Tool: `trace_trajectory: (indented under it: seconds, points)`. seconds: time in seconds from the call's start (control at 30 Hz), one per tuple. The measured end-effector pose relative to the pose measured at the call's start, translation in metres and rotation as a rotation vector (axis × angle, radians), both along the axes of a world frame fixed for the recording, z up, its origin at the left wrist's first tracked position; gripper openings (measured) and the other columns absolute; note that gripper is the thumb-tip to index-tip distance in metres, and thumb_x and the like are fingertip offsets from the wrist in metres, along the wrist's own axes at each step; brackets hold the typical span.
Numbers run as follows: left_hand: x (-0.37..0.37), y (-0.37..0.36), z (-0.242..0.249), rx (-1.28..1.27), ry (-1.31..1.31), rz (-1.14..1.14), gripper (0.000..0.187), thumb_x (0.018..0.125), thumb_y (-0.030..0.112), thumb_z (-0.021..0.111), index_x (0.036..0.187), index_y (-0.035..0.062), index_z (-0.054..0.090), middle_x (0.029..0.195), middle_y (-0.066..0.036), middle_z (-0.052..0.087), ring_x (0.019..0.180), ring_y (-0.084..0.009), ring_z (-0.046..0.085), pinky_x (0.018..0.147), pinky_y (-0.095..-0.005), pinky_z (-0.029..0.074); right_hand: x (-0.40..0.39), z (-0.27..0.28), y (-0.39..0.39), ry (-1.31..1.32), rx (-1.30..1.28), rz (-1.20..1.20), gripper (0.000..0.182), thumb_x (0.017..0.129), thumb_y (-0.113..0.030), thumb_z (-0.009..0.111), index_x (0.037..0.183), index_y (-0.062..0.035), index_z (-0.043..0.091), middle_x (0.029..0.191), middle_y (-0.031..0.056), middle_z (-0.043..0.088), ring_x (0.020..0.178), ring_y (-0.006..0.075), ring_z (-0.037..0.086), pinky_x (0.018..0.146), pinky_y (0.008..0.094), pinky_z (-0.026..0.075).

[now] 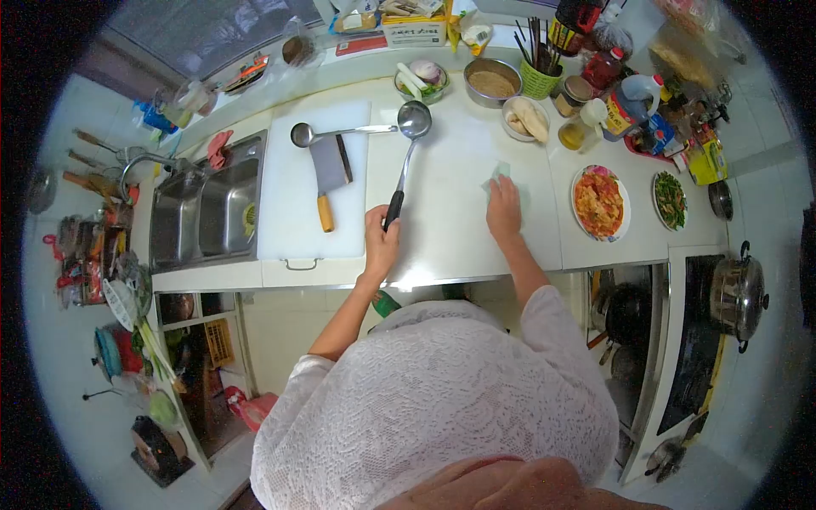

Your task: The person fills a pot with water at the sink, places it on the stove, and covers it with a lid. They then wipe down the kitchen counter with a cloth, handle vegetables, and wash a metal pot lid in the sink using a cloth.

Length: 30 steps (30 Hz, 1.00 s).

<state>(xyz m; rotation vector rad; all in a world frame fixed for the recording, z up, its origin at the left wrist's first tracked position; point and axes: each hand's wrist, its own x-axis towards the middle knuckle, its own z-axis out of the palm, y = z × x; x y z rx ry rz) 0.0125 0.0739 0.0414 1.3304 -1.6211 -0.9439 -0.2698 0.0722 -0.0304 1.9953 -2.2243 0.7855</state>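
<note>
My left hand (382, 237) is wrapped round the black handle of a steel ladle (414, 121), whose bowl points away from me over the white counter. To its right, my right hand (504, 206) lies on a pale green cloth (522, 197) on the counter, its fingers pointing away. A cleaver (329, 163) with a wooden handle rests on the white cutting board (282, 201) at the left. Across the board's far part lies a smaller ladle (303, 134), its handle end near the held ladle's bowl.
A double sink (228, 208) is on the left. Along the back stand a vegetable bowl (422, 82), a metal bowl (493, 82) and a small bowl (525, 119). Plates of red food (599, 203) and greens (670, 201) sit right, near bottles and a pot (738, 296).
</note>
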Motion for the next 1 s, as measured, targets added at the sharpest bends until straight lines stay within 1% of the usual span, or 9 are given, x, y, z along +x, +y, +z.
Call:
trace_trajectory:
  seconds: [0.13, 0.2, 0.33, 0.43, 0.53, 0.6, 0.7, 0.83, 1.0]
  points:
    - [0.001, 0.001, 0.002, -0.06, -0.003, 0.036, 0.022, 0.085, 0.008, 0.05, 0.106, 0.0015, 0.046, 0.087, -0.005, 0.044, 0.054, -0.008, 0.044, 0.047, -0.0218, 0.039, 0.015, 0.02, 0.002, 0.192, 0.034, -0.069, 0.034, 0.082, -0.011, 0.049, 0.115, -0.0017, 0.051, 0.127, 0.0203, 0.042, 0.121, 0.0356, 0.036, 0.103, 0.0451, 0.026]
    - [-0.006, 0.009, 0.025, 0.241, 0.3, 0.123, 0.021, 0.087, 0.012, 0.047, 0.105, 0.002, 0.046, 0.072, -0.003, 0.046, 0.052, -0.0082, 0.044, 0.045, -0.0219, 0.037, 0.051, 0.062, 0.001, 0.189, 0.044, -0.07, 0.038, 0.082, -0.017, 0.052, 0.117, -0.0028, 0.049, 0.123, 0.0197, 0.046, 0.119, 0.034, 0.039, 0.101, 0.0442, 0.028]
    - [-0.008, 0.018, 0.04, 0.404, 0.543, 0.08, 0.025, 0.09, 0.017, 0.043, 0.109, 0.0009, 0.045, 0.059, -0.001, 0.043, 0.051, -0.0081, 0.042, 0.046, -0.0213, 0.034, 0.135, 0.067, -0.019, -1.212, 0.317, 0.341, 0.036, 0.088, -0.031, 0.05, 0.106, 0.0, 0.054, 0.103, 0.0128, 0.058, 0.1, 0.0225, 0.053, 0.089, 0.032, 0.04]
    - [-0.007, 0.026, 0.045, 0.356, 0.558, 0.001, 0.032, 0.092, 0.02, 0.039, 0.117, 0.0002, 0.041, 0.064, -0.001, 0.046, 0.054, -0.0075, 0.043, 0.046, -0.0207, 0.034, 0.166, 0.108, -0.017, -1.442, 0.72, 0.418, 0.036, 0.089, -0.029, 0.047, 0.105, 0.0017, 0.054, 0.083, 0.0086, 0.058, 0.07, 0.0159, 0.057, 0.064, 0.0293, 0.048]
    - [0.002, 0.023, 0.033, 0.339, 0.517, 0.041, 0.032, 0.091, 0.019, 0.039, 0.116, -0.0007, 0.043, 0.081, -0.006, 0.05, 0.058, -0.0102, 0.048, 0.049, -0.0208, 0.038, 0.169, 0.12, -0.02, -1.467, 0.796, 0.47, 0.031, 0.088, -0.027, 0.047, 0.095, 0.0009, 0.055, 0.073, 0.0064, 0.056, 0.059, 0.0133, 0.053, 0.055, 0.0279, 0.045]
    - [0.006, 0.012, 0.014, -0.257, -0.142, -0.024, 0.032, 0.092, 0.019, 0.042, 0.115, -0.0022, 0.047, 0.107, -0.012, 0.045, 0.072, -0.0145, 0.057, 0.06, -0.0234, 0.047, 0.173, 0.106, -0.028, -1.435, 0.638, 0.356, 0.029, 0.087, -0.027, 0.048, 0.09, 0.001, 0.055, 0.072, 0.0062, 0.056, 0.06, 0.0139, 0.053, 0.055, 0.0288, 0.045]
    - [-0.003, 0.018, 0.033, 0.313, 0.2, -0.177, 0.03, 0.09, 0.014, 0.046, 0.114, -0.0037, 0.048, 0.121, -0.015, 0.034, 0.084, -0.0199, 0.059, 0.069, -0.027, 0.052, 0.161, 0.09, -0.039, -1.275, 0.42, 0.192, 0.029, 0.085, -0.028, 0.05, 0.08, 0.0006, 0.052, 0.068, 0.0074, 0.055, 0.062, 0.0155, 0.053, 0.056, 0.0315, 0.044]
    - [0.007, 0.022, 0.018, 0.261, 0.071, -0.136, 0.028, 0.087, 0.011, 0.05, 0.111, -0.0036, 0.048, 0.119, -0.015, 0.035, 0.081, -0.0205, 0.06, 0.068, -0.0291, 0.053, 0.117, 0.047, -0.082, -0.695, 0.089, 0.062, 0.035, 0.085, -0.034, 0.052, 0.082, 0.0005, 0.052, 0.069, 0.0182, 0.056, 0.064, 0.0304, 0.055, 0.062, 0.0379, 0.044]
    - [0.03, 0.029, -0.003, 0.22, 0.074, -0.051, 0.025, 0.084, 0.011, 0.053, 0.105, -0.0019, 0.052, 0.114, -0.017, 0.04, 0.07, -0.0183, 0.056, 0.061, -0.0264, 0.05, 0.065, 0.045, -0.121, -0.533, 0.23, -0.032, 0.041, 0.085, -0.04, 0.05, 0.086, 0.0006, 0.053, 0.079, 0.0223, 0.06, 0.075, 0.0389, 0.057, 0.067, 0.0443, 0.043]
